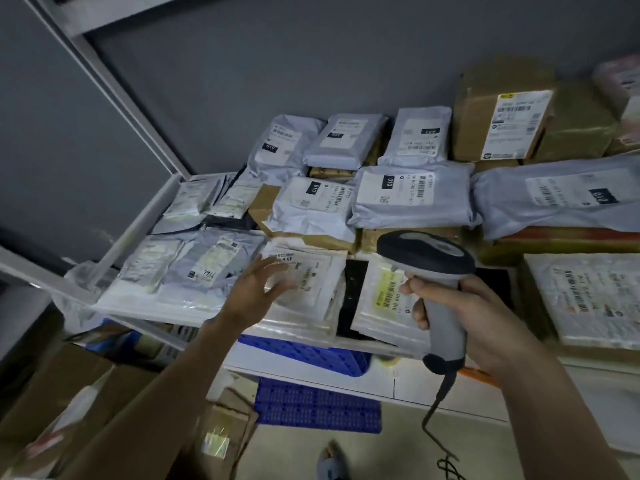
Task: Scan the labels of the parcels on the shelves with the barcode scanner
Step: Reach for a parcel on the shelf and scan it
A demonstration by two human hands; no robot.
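Note:
My right hand (464,313) grips a grey corded barcode scanner (433,271) by its handle, its dark head tilted over a flat parcel with a yellow-tinted label (388,292) at the shelf's front. My left hand (256,292), blurred, hovers with fingers spread over a flat white parcel (304,275) beside it, holding nothing. Behind lie several grey mailer bags with white labels, such as one marked 010 (408,195), and a brown carton (502,123) with a long label.
The white metal shelf (135,230) has a slanted upright at left and a grey wall behind. Below it are blue perforated crates (318,403), cardboard boxes (69,393) on the floor and the scanner's coiled cable (440,438). A labelled flat parcel (585,299) lies right.

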